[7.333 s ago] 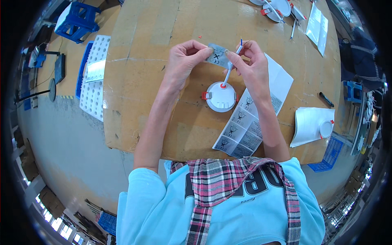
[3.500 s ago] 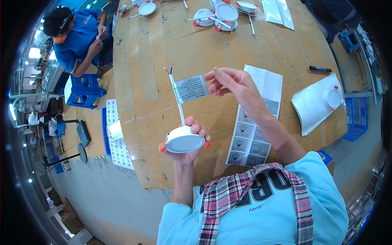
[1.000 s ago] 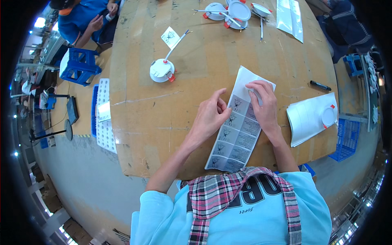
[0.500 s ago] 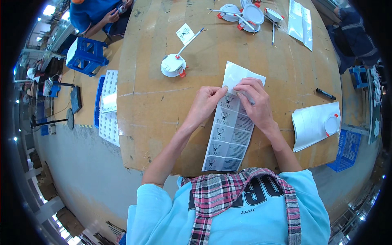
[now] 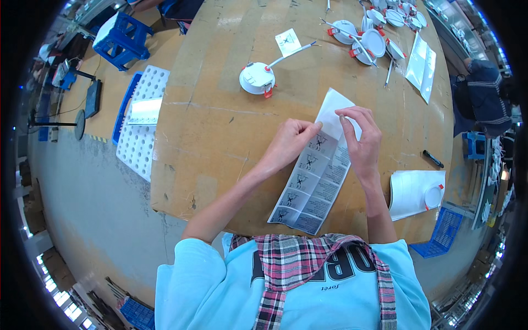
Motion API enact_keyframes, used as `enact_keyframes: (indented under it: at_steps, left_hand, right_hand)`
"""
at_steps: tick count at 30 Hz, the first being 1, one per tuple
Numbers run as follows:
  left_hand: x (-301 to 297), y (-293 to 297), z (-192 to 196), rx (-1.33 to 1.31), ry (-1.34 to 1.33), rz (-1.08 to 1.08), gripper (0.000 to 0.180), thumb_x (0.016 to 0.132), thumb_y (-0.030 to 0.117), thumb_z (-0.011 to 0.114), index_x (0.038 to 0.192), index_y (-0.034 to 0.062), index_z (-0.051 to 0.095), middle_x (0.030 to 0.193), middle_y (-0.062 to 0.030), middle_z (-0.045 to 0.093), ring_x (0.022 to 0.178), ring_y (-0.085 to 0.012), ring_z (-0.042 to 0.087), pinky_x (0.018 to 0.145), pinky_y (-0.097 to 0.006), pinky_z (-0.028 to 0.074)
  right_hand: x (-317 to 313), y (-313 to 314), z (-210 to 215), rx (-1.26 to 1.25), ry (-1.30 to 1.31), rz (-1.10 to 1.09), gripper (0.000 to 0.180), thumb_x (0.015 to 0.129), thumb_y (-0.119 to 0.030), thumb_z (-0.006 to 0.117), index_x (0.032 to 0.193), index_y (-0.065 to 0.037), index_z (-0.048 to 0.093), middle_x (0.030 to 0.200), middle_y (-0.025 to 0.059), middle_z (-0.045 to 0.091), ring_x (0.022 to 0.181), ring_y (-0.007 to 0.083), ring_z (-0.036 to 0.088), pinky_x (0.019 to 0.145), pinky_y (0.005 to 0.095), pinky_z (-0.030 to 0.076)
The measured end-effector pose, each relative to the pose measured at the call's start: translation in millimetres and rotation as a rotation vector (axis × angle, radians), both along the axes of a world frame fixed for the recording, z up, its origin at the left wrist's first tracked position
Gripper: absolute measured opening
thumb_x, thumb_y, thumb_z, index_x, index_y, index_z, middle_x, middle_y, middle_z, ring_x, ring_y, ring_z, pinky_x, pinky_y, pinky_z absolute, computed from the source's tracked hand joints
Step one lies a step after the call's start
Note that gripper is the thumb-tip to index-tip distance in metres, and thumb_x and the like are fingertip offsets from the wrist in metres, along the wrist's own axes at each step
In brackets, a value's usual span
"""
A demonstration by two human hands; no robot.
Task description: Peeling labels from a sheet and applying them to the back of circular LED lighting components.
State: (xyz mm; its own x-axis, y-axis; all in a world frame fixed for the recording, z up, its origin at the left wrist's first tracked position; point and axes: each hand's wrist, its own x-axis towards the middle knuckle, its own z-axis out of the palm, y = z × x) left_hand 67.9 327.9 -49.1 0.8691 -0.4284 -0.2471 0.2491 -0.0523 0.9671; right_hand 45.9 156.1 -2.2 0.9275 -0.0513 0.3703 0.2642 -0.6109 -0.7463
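Note:
A long sheet of printed labels (image 5: pixel 312 181) lies on the brown wooden table (image 5: pixel 220 137) in front of me. My left hand (image 5: pixel 289 144) presses its fingertips on the sheet's left edge near the top. My right hand (image 5: pixel 363 140) pinches at a label near the sheet's upper right part. A round white downlight (image 5: pixel 256 78) with orange clips and a white cable lies farther away, with a small label tag (image 5: pixel 288 42) at the cable's end.
Several more white downlights (image 5: pixel 368 38) lie at the far right. Clear bags (image 5: pixel 421 60) sit beside them. A black marker (image 5: pixel 433 159) and a stack of white sheets with one downlight (image 5: pixel 418 190) lie to my right. A white tray (image 5: pixel 140 126) and a blue stool (image 5: pixel 124 36) stand at left.
The downlight with its tag was set down at the far left of the table. Both hands moved to the label sheet and now work at its upper end.

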Motion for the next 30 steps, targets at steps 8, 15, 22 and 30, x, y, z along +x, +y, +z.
enact_keyframes:
  at_steps: [8,15,22,30]
  left_hand:
    - [1,7,20,0.116,0.034,-0.039,0.042,0.096,0.031,0.054,0.083,-0.0073,0.066,0.064,-0.0089,0.063,0.056,-0.0139,0.054,0.057,-0.033,0.045]
    - [32,45,32,0.369,-0.509,0.306,0.028,0.090,0.024,0.065,0.102,-0.0022,0.065,0.095,-0.0132,0.064,0.081,-0.0176,0.059,0.066,-0.033,0.045]
    - [76,57,12,0.762,-0.912,0.341,0.046,0.082,0.026,0.071,0.120,0.0028,0.058,0.122,-0.0138,0.052,0.115,-0.0308,0.049,0.099,-0.042,0.037]
    - [80,69,13,0.275,-0.401,0.321,0.044,0.089,0.029,0.066,0.121,0.0000,0.059,0.121,-0.0142,0.058,0.107,-0.0222,0.058,0.092,-0.034,0.043]
  right_hand:
    - [-9,10,-3,-0.100,-0.032,0.028,0.011,0.083,-0.002,0.066,0.093,-0.002,0.067,0.089,0.0097,0.064,0.086,0.0260,0.059,0.077,0.0341,0.047]
    - [15,7,6,0.084,0.104,-0.043,0.011,0.089,-0.006,0.061,0.094,-0.001,0.069,0.089,0.0089,0.065,0.078,0.0186,0.062,0.071,0.0300,0.048]
    - [92,38,-13,0.442,0.289,0.039,0.027,0.090,-0.019,0.063,0.098,0.006,0.068,0.086,0.0085,0.068,0.072,0.0137,0.064,0.066,0.0255,0.049]
    - [110,47,-22,0.454,0.403,0.039,0.028,0.089,-0.023,0.067,0.090,0.005,0.070,0.075,0.0060,0.068,0.067,0.0096,0.062,0.060,0.0251,0.049]
